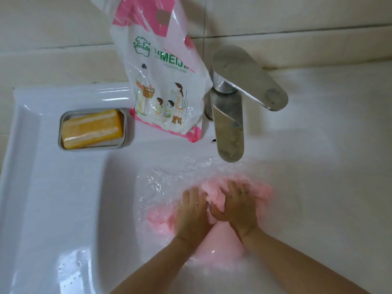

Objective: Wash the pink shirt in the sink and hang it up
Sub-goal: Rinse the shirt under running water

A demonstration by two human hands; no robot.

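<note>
L hand (192, 211) & R hand (240, 205), each grip curled on the wet pink shirt (218, 236), squish it in the sink (63, 209) water near the tap (230, 128).

The sink (53, 187) was smooth, glossy white ceramic, and the pink shirt (218, 236) in its basin was soaked, wrinkled cloth. At the back rim the tap (229, 124) was metal dulled by water spots, the bag (161, 77) shiny crinkled plastic film, and the soap dish (61, 128) matt grey around a waxy soap bar (91, 129).
</note>
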